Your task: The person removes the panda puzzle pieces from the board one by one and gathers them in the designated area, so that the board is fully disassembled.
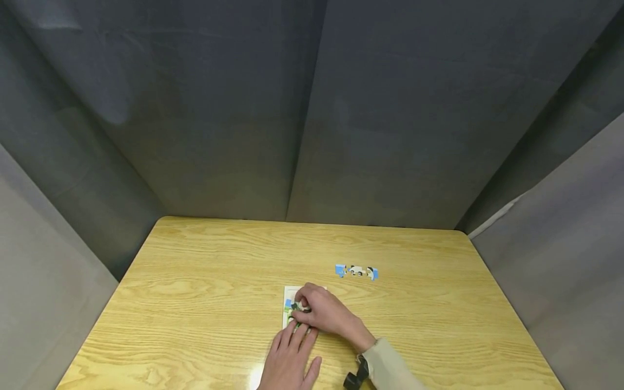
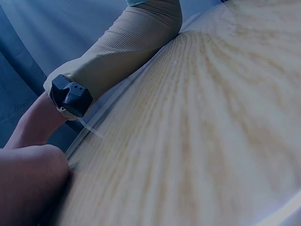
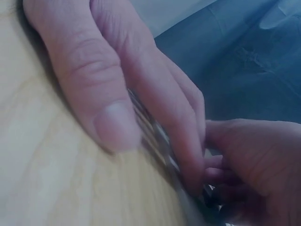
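Grey curtains (image 1: pixel 219 108) beyond a wood-grain bench (image 1: pixel 219 303), with a white-bordered puzzle (image 1: pixel 290 292) toward its near side. Over the puzzle, right hand (image 1: pixel 324 311) with fingers bent and thumb close about a black-and-white piece (image 1: pixel 301 306); pinched or merely pressed, cannot tell. At the puzzle's near part, left hand (image 1: pixel 288 357) palm down, released, fingers outstretched, tips near the right thumb. Beyond the puzzle and to its right, well apart from both hands, short row of loose pieces (image 1: pixel 357 270).

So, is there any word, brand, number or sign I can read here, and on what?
No readable text anywhere.
Pieces: pictures only; any print is too small to read.
Board: partly hidden; none readable.
Wrist camera: no readable marking.
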`<state>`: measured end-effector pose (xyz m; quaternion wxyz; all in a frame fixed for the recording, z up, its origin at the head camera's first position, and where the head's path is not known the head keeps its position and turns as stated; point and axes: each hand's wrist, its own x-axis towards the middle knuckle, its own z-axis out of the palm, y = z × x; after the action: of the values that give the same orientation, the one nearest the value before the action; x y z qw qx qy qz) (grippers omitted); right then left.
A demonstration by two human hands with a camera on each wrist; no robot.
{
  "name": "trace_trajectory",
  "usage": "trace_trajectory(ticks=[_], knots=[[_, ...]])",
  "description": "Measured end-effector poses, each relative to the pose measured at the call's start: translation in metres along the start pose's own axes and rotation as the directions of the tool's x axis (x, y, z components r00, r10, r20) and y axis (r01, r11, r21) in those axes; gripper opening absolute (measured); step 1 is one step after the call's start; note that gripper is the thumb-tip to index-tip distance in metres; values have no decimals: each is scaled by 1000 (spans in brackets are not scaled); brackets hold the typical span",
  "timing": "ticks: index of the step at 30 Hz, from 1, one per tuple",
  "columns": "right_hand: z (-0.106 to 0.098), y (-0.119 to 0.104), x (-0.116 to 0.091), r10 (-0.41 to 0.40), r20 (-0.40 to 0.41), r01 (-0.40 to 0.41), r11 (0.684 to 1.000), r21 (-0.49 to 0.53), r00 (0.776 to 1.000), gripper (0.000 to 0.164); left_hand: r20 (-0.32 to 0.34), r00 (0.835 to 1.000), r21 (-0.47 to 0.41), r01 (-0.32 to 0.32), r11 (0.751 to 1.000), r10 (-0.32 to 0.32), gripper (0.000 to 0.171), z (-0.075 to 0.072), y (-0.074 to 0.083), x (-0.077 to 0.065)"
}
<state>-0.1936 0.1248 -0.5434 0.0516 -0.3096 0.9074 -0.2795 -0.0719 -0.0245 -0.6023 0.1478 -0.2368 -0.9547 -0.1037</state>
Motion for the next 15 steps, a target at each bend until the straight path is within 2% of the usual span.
trace_trajectory(ticks=[6, 15], knots=[[-6, 6, -3, -29, -40, 31, 999, 45, 999, 20, 2, 1000, 17, 0, 1000, 0, 57, 0, 0, 1], [-24, 25, -14, -97, -115, 103, 993, 53, 989, 20, -52, 999, 15, -10, 1000, 10, 56, 2, -2, 1]])
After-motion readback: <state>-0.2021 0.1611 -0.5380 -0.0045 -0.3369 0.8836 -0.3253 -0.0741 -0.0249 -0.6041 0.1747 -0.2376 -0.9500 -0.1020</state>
